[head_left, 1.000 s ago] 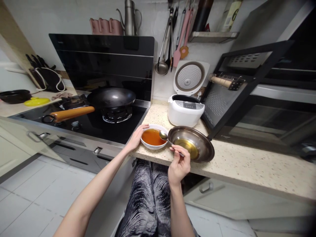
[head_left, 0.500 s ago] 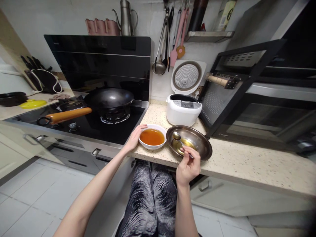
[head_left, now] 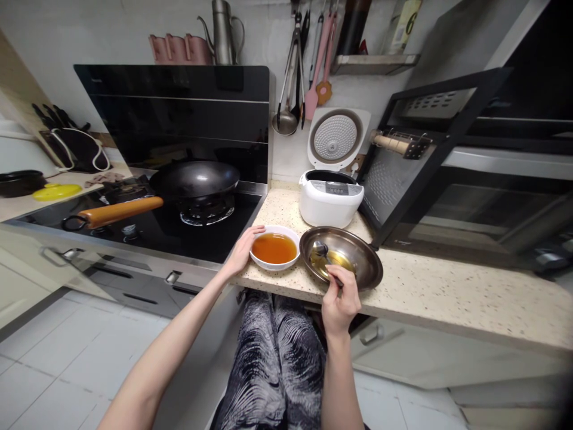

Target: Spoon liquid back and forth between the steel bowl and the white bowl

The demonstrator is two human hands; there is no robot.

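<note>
My left hand (head_left: 242,252) curves around the left side of a white bowl (head_left: 274,266), fingers along its rim. Reddish-brown liquid (head_left: 274,248) lies in that bowl. To its right, and close against it, stands a dark metal basin (head_left: 367,263) with a shallow pool of yellow liquid (head_left: 339,260). Between the thumb and fingers of my right hand (head_left: 341,298) is pinched the handle of a metal spoon (head_left: 319,248). The spoon's bowl end is low inside the basin, on the left; whether it touches the liquid I cannot tell. My fingers hide part of the handle.
Behind the basin stands a white rice cooker (head_left: 330,204) with its lid up. A black wok (head_left: 197,179) with a wooden handle sits on the stove (head_left: 156,233) to the left. An oven (head_left: 487,209) is at right, and utensils (head_left: 286,122) hang on the wall.
The spoon's bowl end has tipped and sunk lower into the basin. My right hand has shifted slightly, while my left hand stays on the white bowl. The whole view has moved a little.
</note>
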